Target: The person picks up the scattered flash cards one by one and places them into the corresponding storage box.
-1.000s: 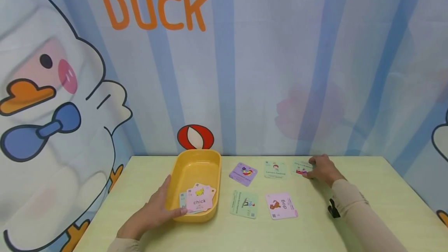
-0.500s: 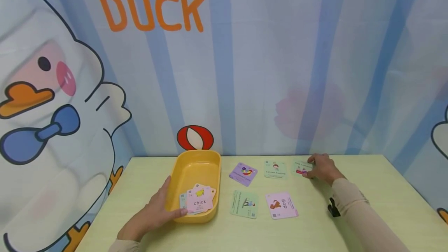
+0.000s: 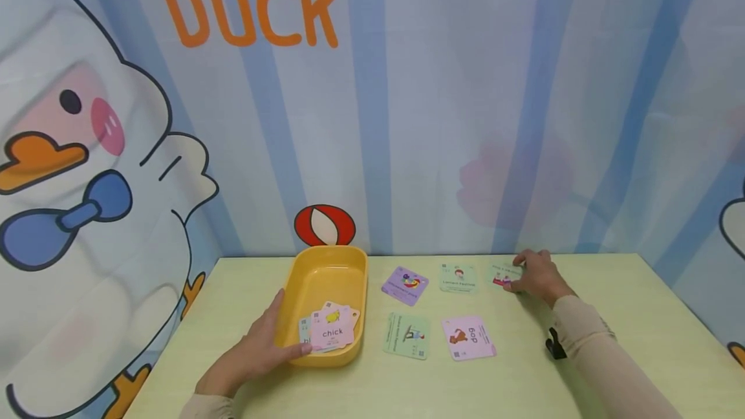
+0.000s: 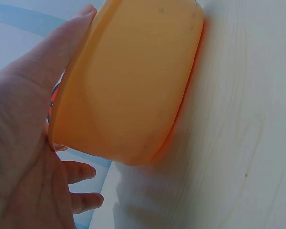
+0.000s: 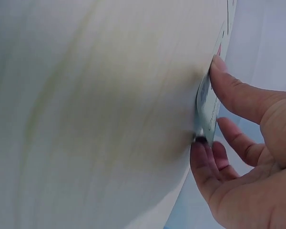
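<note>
My left hand holds the near-left corner of a yellow plastic tray, thumb at the near rim and fingers along the left side. Two of its fingers stick out free below the tray in the left wrist view. Inside the tray's near end lie several flash cards, a pink "chick" card on top. At the back right, my right hand pinches a pale green flash card by its edges. In the right wrist view this card bows slightly between thumb and fingers, its edge close to the tabletop.
Between tray and right hand lie a purple card, a green "Lantern Festival" card, another green card and a pink "dog" card. A printed duck curtain hangs behind the pale wooden table.
The head view tilts slightly. The green card at my right hand has shifted a little to the right. Both hands keep nearly the same place, and the tray and other cards stay put.
</note>
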Action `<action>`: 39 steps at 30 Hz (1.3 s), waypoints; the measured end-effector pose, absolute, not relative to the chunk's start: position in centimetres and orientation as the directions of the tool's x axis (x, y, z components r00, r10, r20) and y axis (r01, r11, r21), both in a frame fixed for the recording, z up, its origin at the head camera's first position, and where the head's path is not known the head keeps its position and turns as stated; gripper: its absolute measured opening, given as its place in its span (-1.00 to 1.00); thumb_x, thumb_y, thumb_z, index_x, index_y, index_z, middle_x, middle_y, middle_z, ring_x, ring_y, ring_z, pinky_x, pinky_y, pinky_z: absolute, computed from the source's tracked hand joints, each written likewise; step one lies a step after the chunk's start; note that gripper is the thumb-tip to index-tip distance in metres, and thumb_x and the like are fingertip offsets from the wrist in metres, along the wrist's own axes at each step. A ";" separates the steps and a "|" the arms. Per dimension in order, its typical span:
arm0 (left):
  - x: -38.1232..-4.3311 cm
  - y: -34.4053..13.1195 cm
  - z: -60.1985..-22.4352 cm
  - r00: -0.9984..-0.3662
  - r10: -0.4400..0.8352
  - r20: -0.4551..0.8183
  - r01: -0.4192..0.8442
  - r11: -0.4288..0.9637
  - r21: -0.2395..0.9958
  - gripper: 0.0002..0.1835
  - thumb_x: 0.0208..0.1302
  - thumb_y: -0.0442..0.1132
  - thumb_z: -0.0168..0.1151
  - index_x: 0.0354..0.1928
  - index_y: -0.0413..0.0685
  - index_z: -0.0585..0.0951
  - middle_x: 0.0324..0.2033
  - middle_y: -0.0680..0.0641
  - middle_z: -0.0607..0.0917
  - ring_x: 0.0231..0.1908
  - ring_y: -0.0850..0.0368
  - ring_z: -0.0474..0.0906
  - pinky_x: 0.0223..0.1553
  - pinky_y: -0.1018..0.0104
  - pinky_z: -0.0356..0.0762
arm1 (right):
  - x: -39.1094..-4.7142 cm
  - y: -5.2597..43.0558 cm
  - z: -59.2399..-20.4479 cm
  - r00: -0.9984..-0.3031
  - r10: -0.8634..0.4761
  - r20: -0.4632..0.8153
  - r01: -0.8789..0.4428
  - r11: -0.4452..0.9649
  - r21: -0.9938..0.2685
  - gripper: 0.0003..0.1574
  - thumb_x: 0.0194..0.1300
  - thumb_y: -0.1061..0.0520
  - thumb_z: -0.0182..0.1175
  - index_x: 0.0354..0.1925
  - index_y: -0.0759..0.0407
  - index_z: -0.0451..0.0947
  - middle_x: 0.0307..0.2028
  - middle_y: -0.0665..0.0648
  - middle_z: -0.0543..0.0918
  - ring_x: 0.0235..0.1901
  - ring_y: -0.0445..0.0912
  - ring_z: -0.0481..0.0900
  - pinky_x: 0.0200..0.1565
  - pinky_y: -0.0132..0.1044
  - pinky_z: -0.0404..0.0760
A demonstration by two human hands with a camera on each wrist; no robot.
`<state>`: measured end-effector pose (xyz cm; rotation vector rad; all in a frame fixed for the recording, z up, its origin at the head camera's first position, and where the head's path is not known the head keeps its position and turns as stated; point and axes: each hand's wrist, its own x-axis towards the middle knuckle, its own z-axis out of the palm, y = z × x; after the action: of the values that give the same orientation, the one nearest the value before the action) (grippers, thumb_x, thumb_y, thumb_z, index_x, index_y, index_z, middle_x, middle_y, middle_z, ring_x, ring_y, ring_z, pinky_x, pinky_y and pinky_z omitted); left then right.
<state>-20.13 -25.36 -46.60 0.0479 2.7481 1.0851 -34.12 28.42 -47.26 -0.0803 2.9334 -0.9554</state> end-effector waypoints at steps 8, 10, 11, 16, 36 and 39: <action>-20.2 -25.3 -46.6 -0.981 0.081 -0.174 -0.060 0.731 0.680 0.41 0.02 0.33 0.48 0.62 -0.08 -0.25 0.59 -0.28 0.00 0.49 -0.31 0.07 0.41 -0.39 0.11 | -34.0 28.3 -47.2 -0.997 -0.060 -0.055 -0.014 0.794 -0.608 -0.14 0.15 0.15 0.51 0.23 0.53 0.32 0.17 0.61 0.18 0.03 0.36 0.38 0.18 0.32 0.41; -20.2 -25.3 -46.6 -0.982 0.083 -0.170 -0.056 0.731 0.680 0.41 0.03 0.32 0.47 0.62 -0.08 -0.26 0.59 -0.28 -0.01 0.50 -0.31 0.06 0.42 -0.39 0.10 | -34.0 28.4 -47.3 -0.996 -0.068 -0.049 -0.025 0.797 -0.604 -0.14 0.16 0.15 0.51 0.24 0.54 0.32 0.18 0.62 0.19 0.06 0.38 0.37 0.20 0.34 0.39; -20.2 -25.3 -46.6 -0.982 0.083 -0.169 -0.056 0.730 0.681 0.40 0.04 0.32 0.47 0.62 -0.08 -0.26 0.59 -0.28 -0.01 0.50 -0.31 0.05 0.42 -0.39 0.10 | -34.0 28.4 -47.4 -0.996 -0.072 -0.045 -0.031 0.797 -0.603 -0.13 0.16 0.15 0.50 0.25 0.54 0.32 0.19 0.62 0.20 0.08 0.38 0.37 0.21 0.34 0.38; -20.2 -25.3 -46.7 -0.982 0.079 -0.170 -0.059 0.729 0.682 0.40 0.04 0.32 0.47 0.62 -0.10 -0.26 0.59 -0.29 -0.02 0.50 -0.32 0.04 0.43 -0.39 0.07 | -33.9 28.6 -47.5 -0.996 -0.087 -0.027 -0.054 0.801 -0.596 -0.08 0.15 0.13 0.51 0.28 0.58 0.31 0.19 0.64 0.21 0.13 0.44 0.35 0.22 0.35 0.38; -20.3 -25.2 -46.7 -0.983 0.070 -0.167 -0.064 0.727 0.683 0.41 0.03 0.33 0.47 0.62 -0.08 -0.25 0.59 -0.28 0.00 0.49 -0.31 0.07 0.42 -0.39 0.10 | -34.0 29.6 -47.5 -0.986 -0.131 -0.105 0.005 0.603 -0.797 -0.29 0.40 0.34 0.21 0.41 0.46 0.21 -0.17 0.36 0.59 -0.33 -0.02 0.61 -0.32 -0.20 0.62; -20.2 -25.2 -46.7 -0.983 0.077 -0.164 -0.059 0.722 0.689 0.41 0.03 0.32 0.48 0.62 -0.09 -0.25 0.59 -0.28 -0.01 0.49 -0.30 0.07 0.43 -0.38 0.09 | -33.9 29.7 -47.5 -0.983 -0.136 -0.124 0.025 0.569 -0.822 -0.27 0.44 0.34 0.17 0.45 0.44 0.16 -0.11 0.39 0.61 -0.30 -0.06 0.63 -0.31 -0.20 0.66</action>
<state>-20.25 -25.23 -46.69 0.0150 2.7444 1.1069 -33.85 29.69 -47.52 -0.0933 2.6260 -1.3793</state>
